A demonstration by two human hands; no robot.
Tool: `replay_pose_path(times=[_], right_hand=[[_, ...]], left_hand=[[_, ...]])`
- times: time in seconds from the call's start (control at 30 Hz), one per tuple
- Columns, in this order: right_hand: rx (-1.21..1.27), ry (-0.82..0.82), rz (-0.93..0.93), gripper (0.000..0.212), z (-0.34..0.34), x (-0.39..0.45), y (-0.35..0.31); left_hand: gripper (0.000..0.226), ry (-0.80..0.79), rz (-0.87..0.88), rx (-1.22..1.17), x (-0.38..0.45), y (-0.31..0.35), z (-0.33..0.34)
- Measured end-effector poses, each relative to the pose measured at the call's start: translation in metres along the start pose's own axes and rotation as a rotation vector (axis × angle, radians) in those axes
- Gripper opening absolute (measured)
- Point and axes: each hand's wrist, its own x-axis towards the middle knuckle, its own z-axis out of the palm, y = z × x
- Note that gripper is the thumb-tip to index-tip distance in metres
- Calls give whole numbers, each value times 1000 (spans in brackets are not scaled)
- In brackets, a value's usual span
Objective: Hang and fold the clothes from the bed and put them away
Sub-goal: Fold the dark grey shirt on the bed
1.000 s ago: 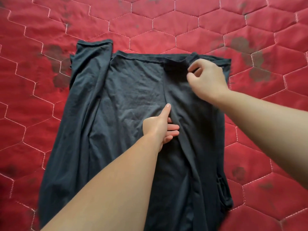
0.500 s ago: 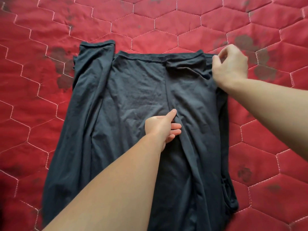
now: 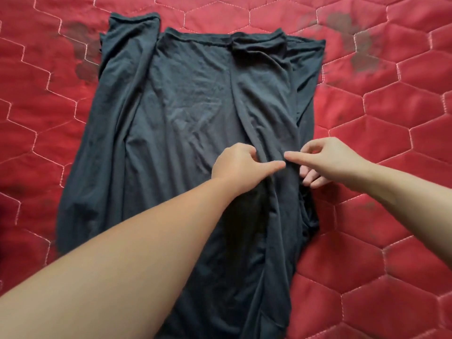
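Hands (image 3: 285,162) pinch wrinkled dark garment (image 3: 186,113) on quilted bedspread (image 3: 391,118).

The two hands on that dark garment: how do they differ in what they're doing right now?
The left hand lies wholly on the dark garment, near its middle fold; the right hand sits at the garment's right edge, partly over the red quilt. The left hand's fingers are tucked into the cloth, thumb stretched right; the right hand's lower fingers spread loosely while one finger points left. Both meet at the same fold.
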Motion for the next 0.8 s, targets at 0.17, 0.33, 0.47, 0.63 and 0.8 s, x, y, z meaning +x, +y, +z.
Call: replay_pose_path(times=[0.17, 0.33, 0.47, 0.63, 0.8], right_hand=[[41, -27, -123, 20, 10, -18, 19], [325, 28, -27, 14, -4, -25, 36], [91, 101, -43, 20, -2, -24, 47], [-380, 549, -431, 19, 4, -6, 21], [-601, 551, -725, 43, 12, 32, -18]], left_hand=[[37, -50, 151, 126, -23, -5, 15], [16, 67, 61, 147, -23, -17, 4], [24, 89, -16, 43, -27, -25, 1], [52, 333, 283, 428, -7, -12, -6], [71, 97, 318, 738, 29, -42, -14]])
